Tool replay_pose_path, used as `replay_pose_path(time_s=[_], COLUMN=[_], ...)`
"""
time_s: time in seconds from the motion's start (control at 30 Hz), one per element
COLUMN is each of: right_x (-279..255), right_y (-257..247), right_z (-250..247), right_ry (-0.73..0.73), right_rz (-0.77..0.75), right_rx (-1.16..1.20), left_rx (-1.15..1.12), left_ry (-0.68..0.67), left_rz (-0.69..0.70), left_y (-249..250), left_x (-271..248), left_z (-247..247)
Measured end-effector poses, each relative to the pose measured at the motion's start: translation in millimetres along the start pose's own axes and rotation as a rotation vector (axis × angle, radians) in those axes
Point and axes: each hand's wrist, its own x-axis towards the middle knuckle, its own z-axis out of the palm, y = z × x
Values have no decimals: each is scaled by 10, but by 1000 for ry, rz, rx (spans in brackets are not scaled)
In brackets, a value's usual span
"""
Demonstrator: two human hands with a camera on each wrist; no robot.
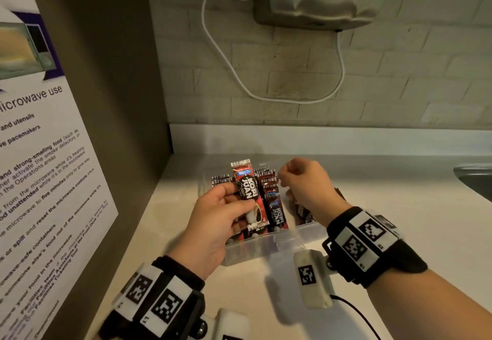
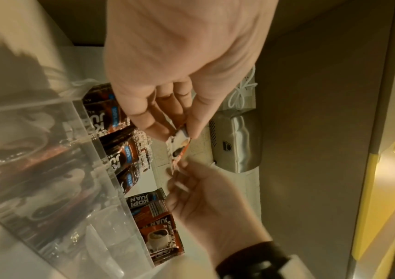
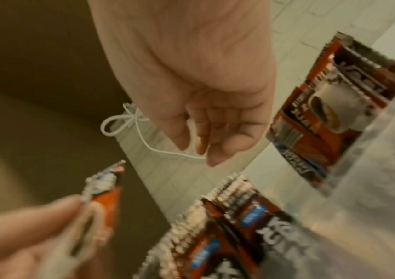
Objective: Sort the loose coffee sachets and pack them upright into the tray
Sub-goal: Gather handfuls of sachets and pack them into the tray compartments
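1. Red-and-black foil marks the sachet [image 1: 249,195] seen at the centre of the head view; it is pinched upright between the thumb and fingers of the left hand [image 1: 213,222], above the clear tray [image 1: 266,249] on the pale counter [image 1: 399,206]. More packed sachets [image 1: 274,201] are seen standing in the tray behind it. The right hand [image 1: 306,182] is held right of centre, over the tray, its fingers curled with nothing seen in them.
2. From the left wrist view, the sachet [image 2: 179,145] is shown edge-on at mid-frame, clamped between the thumb and fingertips [image 2: 153,128] of the left hand [image 2: 179,56]. The right hand [image 2: 210,203] is blurred below it; whether its fingertips touch the sachet cannot be told. Loose sachets [image 2: 160,222] outside the tray's wall [image 2: 110,169] are shown only here.
3. In the right wrist view, the right hand [image 3: 203,75] is seen from the wrist, fingers [image 3: 215,132] folded toward an empty palm. The held sachet [image 3: 108,192] lies blurred at lower left.
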Motion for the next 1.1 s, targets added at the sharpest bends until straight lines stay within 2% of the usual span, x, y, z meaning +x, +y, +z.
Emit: replay_pose_path(time_s=[0.07, 0.17, 0.23, 0.33, 0.4, 0.47, 0.53, 0.63, 0.8, 0.93, 1.1], right_x=[-92, -193, -191, -128, -79, -40, -25, -9, 56, 46, 21], right_y=[-137, -256, -251, -180, -92, -22, 21, 51, 100, 115, 142], right_z=[-41, -79, -115, -220, -252, -214, -132, -4, 125, 133, 126], right_ry=[-126, -292, -269, -99, -20, -50, -151, -280, -350, -360, -362], right_rz=[14, -17, -22, 68, 123, 153, 172, 199, 201, 197, 181], right_rx=[235, 246, 263, 330, 226, 42, -148, -304, -508, -613, -645], left_rx=[44, 146, 235, 397, 488, 594, 755, 1015, 1398, 1546, 1638], left_ry=[-3, -15, -33, -19, 44, 62, 9, -86, -213, -283, -296], left_rz=[36, 87, 141, 219, 278, 312, 294, 248, 120, 41, 84], left_y=[-7, 0, 23, 137, 277, 424, 547, 651, 567, 437, 334], left_x=[30, 86, 133, 219, 312, 448, 581, 745, 906, 1015, 1078], left_z=[49, 160, 219, 252, 255, 277, 342, 460, 531, 541, 638])
